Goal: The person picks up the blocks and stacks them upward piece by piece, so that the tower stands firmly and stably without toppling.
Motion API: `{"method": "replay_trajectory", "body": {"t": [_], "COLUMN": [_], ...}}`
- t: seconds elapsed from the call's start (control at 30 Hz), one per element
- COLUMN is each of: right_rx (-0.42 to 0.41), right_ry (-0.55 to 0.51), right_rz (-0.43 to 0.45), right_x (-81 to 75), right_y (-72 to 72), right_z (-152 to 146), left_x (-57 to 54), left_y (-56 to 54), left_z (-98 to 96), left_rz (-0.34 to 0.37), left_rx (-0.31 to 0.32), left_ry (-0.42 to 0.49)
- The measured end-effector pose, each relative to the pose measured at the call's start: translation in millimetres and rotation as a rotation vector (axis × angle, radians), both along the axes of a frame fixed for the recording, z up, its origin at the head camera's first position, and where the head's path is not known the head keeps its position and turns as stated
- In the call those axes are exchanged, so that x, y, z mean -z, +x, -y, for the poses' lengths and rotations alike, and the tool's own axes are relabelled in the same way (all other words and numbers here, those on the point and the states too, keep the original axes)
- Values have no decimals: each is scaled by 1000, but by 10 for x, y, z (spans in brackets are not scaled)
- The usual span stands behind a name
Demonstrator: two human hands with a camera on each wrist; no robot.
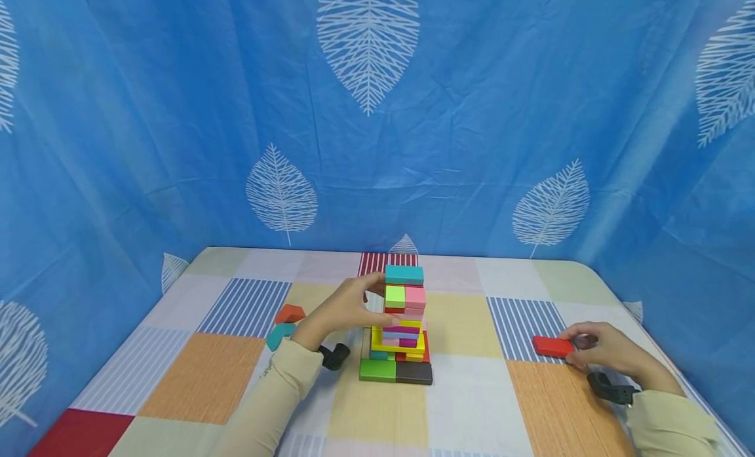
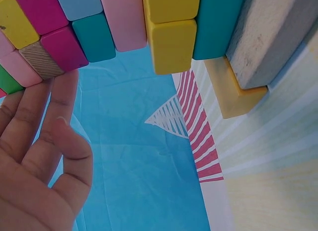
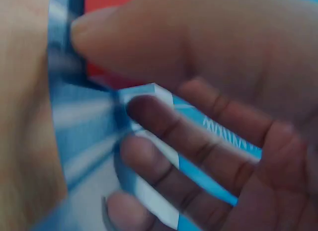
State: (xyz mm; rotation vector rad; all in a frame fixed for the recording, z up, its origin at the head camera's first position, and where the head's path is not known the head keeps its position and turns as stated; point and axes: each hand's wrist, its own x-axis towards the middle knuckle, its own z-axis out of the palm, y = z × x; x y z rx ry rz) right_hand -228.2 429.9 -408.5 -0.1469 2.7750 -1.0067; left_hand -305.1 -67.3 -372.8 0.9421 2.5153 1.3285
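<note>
A tower of colorful wooden blocks (image 1: 404, 342) stands on the table, with a teal block (image 1: 404, 275) on top and a green block (image 1: 377, 370) and a dark block (image 1: 414, 372) at its front foot. My left hand (image 1: 348, 306) is at the tower's left side. In the left wrist view its fingers (image 2: 62, 99) are extended, their tips touching the blocks, and the thumb stands bent and apart from them. Far to the right, my right hand (image 1: 610, 349) pinches a red block (image 1: 552, 346) between thumb and fingers, low over the table; its other fingers (image 3: 164, 124) hold nothing.
An orange block (image 1: 290, 314) and a teal block (image 1: 280, 336) lie on the table left of the tower, close to the left forearm. A patchwork cloth (image 1: 466, 404) covers the table. Blue curtains (image 1: 448, 116) with white leaves enclose the back and sides.
</note>
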Motion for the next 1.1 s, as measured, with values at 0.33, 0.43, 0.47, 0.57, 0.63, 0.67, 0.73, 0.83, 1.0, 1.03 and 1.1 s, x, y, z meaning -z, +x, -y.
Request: {"method": "replay_trajectory", "body": {"t": [0.33,0.43,0.47,0.57,0.63,0.67,0.73,0.83,1.0,1.03,1.1], "right_rx": [-48,-39,-36,-39,-49,-59,-84,-131,-176,-180,-185], "right_ry": [-86,-161,-190,-274,-322,-340,-372,-404,-446,-453,-458], "right_rz": [-328,-434,-455,-510,-540,-556,-588,-628,-621,-613,-600], "right_x": [-160,-213,-237,-310,-360,-381,-419,-466,-509,-514,-517], "right_y": [-36,-30,-26,-18,-7,-2,-1,-15,-77,-92,-119], "right_z": [558,744,806,991,1120,1183,1303,1474,1710,1753,1836], "left_x": [1,9,11,14,12,9,3,-3,-6,-6,-5], "left_y": [11,0,-4,-7,-7,-4,0,2,3,3,4], "left_z": [3,-1,-3,-1,0,-3,-4,-7,-9,-9,-7], "left_rz": [2,1,0,-1,0,4,4,8,12,12,11], "left_rx": [-5,2,4,12,13,11,10,3,-4,-3,0], "left_ry": [8,6,7,8,10,11,10,8,4,4,4]}}
